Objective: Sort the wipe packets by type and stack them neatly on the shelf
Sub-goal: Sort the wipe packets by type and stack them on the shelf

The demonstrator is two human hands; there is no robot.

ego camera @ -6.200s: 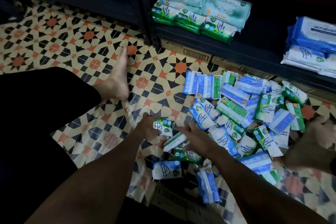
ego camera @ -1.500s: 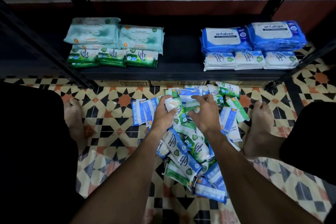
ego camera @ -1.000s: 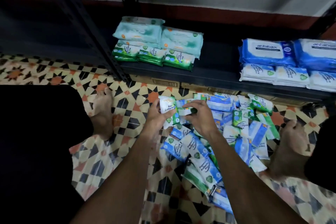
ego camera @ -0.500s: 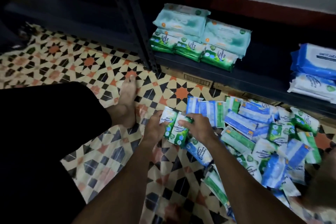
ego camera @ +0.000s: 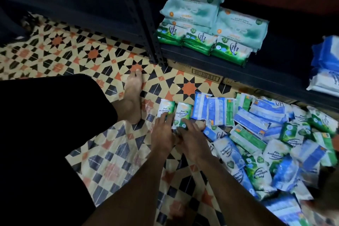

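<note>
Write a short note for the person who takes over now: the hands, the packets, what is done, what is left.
Left hand: fingers rest on the left green packet, on the floor.
Right hand: fingers rest on the second green packet beside it.
Blue packets lie in a row next to these; the mixed pile lies further right.
Done: the shelf holds green packs and large teal packs together at the left, blue and white packs at the right.
Left: sort the pile by type, then stack it on the shelf.
</note>
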